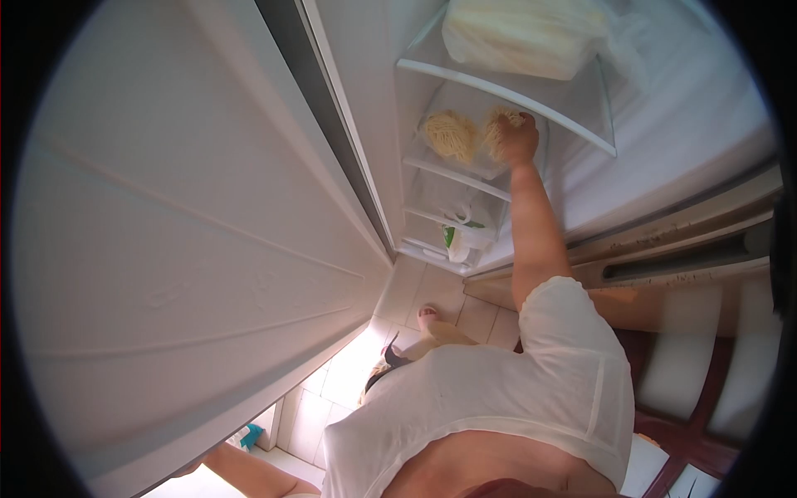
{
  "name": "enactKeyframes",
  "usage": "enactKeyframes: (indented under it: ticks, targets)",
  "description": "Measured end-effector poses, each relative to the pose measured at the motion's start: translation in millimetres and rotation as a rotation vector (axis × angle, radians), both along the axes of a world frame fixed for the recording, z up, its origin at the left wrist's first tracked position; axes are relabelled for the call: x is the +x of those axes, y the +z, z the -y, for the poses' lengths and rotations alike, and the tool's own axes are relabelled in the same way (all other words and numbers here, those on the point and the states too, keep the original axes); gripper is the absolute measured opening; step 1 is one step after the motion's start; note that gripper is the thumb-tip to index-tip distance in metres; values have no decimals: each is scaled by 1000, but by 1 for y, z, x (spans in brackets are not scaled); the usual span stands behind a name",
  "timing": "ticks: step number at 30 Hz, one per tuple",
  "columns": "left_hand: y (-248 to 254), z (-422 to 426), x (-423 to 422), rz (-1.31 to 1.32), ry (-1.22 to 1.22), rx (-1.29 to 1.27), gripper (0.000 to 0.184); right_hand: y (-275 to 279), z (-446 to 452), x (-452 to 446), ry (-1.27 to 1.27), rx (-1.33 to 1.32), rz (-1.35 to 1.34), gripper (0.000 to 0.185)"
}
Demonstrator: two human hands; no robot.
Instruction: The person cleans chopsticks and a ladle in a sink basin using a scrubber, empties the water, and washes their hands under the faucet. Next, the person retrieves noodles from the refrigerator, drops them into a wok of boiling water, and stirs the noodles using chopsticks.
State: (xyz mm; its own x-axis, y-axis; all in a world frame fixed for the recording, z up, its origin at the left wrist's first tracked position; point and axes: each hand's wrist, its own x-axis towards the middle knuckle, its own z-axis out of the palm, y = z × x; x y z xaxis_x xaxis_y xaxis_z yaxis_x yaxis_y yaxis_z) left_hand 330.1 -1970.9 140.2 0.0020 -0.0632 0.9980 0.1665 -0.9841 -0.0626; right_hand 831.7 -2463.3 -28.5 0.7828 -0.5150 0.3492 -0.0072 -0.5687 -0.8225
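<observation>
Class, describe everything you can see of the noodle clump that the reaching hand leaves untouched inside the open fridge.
The noodle clump is pale yellow: many thin strands wound loosely into a rounded, uneven heap. It lies in the compartment beyond the curved white shelf edge, apparently on or inside thin, clear plastic. Close to its right is a second clump, under the right hand; whether the clumps touch is unclear. Whether it is cooked cannot be told.

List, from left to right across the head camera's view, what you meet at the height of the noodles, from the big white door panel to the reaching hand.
White door panel → first noodle bundle → second noodle bundle, with the right hand over its right side.
</observation>
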Motion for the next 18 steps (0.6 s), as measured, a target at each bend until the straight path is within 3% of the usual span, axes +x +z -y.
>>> enactKeyframes:
  ticks: [6, 12, 18]
  targets:
    - [0, 5, -1, -4, 7, -2, 51, 6, 8, 22, -46, -250, -68, 53]
    - [0, 11, 2, -7, 2, 4, 48, 22, -1, 20, -39, -275, -293, 58]
    - [-2, 14, 5, -12, -4, -5, 45, 0, -6, 25, -92, -404, -437, 60]
